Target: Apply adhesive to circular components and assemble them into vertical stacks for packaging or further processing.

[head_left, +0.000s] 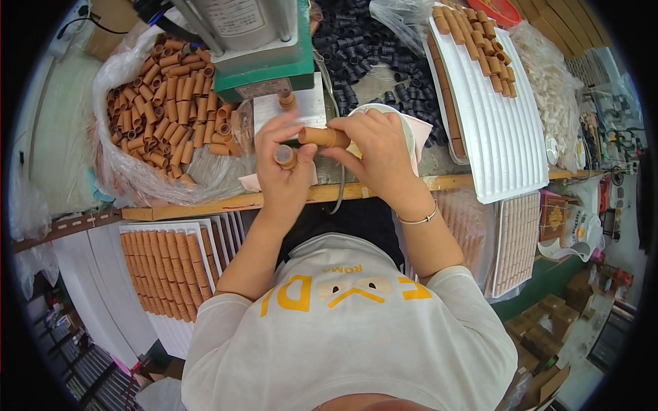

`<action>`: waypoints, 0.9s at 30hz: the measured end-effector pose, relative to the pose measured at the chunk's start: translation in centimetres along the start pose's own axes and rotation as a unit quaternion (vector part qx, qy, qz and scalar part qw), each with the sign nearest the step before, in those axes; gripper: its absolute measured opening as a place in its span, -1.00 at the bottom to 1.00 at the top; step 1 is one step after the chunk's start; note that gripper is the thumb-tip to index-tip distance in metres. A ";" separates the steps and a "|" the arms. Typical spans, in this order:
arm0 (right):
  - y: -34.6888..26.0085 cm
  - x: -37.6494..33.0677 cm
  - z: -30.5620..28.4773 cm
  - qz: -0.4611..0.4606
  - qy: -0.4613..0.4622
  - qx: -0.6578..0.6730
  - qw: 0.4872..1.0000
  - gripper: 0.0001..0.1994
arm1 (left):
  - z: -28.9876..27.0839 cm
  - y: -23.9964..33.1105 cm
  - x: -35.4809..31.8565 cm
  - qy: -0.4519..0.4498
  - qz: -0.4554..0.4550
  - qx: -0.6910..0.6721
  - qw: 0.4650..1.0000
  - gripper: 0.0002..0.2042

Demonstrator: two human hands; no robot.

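In front of the bench press (264,75), both my hands are raised over the bench edge. My right hand (380,147) pinches a brown cylindrical tube (322,137) between thumb and fingers, lying nearly sideways and pointing left. My left hand (279,185) is curled around a second short brown piece (285,157) with a pale, translucent round end facing up. Its thumb is close to the left end of the tube; whether they touch I cannot tell. Another brown piece (287,101) stands on the metal plate (312,103) under the press, just beyond my left fingers.
A plastic-lined heap of brown tubes (171,116) lies left. Black fittings (349,44) spread behind; a white bowl (411,133) sits beside my right hand. A ridged white tray (500,137) with brown tubes stands right, and another tube-filled tray (164,267) below the wooden edge (233,203).
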State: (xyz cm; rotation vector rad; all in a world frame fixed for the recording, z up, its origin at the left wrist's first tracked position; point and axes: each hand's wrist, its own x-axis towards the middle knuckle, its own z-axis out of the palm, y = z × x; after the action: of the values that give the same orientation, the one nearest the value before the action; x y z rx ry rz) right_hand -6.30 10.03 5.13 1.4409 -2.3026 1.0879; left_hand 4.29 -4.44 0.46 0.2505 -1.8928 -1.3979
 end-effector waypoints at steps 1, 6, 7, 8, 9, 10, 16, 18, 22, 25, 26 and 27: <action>0.1 0.0 0.3 0.018 -0.017 -0.001 1.000 -0.70 | -0.6 -0.2 0.7 -0.015 0.040 0.087 0.995 -0.61; 2.1 2.3 4.0 0.140 -0.047 0.109 0.983 -0.71 | -1.9 -3.1 4.4 -0.006 0.032 0.281 0.959 -0.67; 2.1 3.1 4.7 0.135 -0.045 0.059 0.988 -0.70 | -1.9 -3.7 5.3 -0.056 -0.003 0.311 0.949 -0.67; 1.9 3.8 5.5 0.122 -0.044 0.000 0.992 -0.69 | -2.0 -3.8 5.8 -0.105 -0.038 0.339 0.934 -0.67; 2.0 4.3 6.5 0.119 -0.044 0.002 0.992 -0.69 | -2.4 -3.5 5.8 -0.102 -0.038 0.341 0.934 -0.67; 2.2 4.5 7.5 0.097 -0.036 -0.026 0.994 -0.70 | -2.7 -2.7 5.7 -0.054 -0.047 0.254 0.964 -0.67; 1.4 5.4 7.4 0.123 -0.110 -0.014 0.986 -0.64 | -6.7 -1.7 3.0 -0.027 -0.223 -0.178 0.958 -0.59; 1.3 3.5 5.8 0.093 -0.010 -0.088 0.992 -0.55 | -7.6 -1.0 2.3 -0.099 -0.257 -0.247 0.929 -0.59; -1.2 1.2 1.2 0.174 -0.090 0.249 0.948 -0.68 | -6.9 1.4 1.8 -0.256 -0.374 -0.307 0.837 -0.64; -1.0 0.2 1.0 0.142 -0.123 0.339 0.922 -0.77 | -4.4 0.4 0.9 -0.278 -0.205 -0.137 0.928 -0.67; -0.8 -0.1 1.1 0.158 -0.085 0.308 0.934 -0.79 | -3.6 0.6 0.5 -0.259 -0.158 -0.017 0.953 -0.67; -0.7 -0.2 1.2 0.172 -0.046 0.276 0.944 -0.81 | -2.6 1.5 0.5 -0.262 -0.157 -0.018 0.952 -0.67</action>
State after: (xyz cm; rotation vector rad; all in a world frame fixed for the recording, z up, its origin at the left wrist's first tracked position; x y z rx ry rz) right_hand -5.33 9.18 4.50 1.2879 -2.4986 1.9301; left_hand 6.06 -6.06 2.27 0.1781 -2.3261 -1.8503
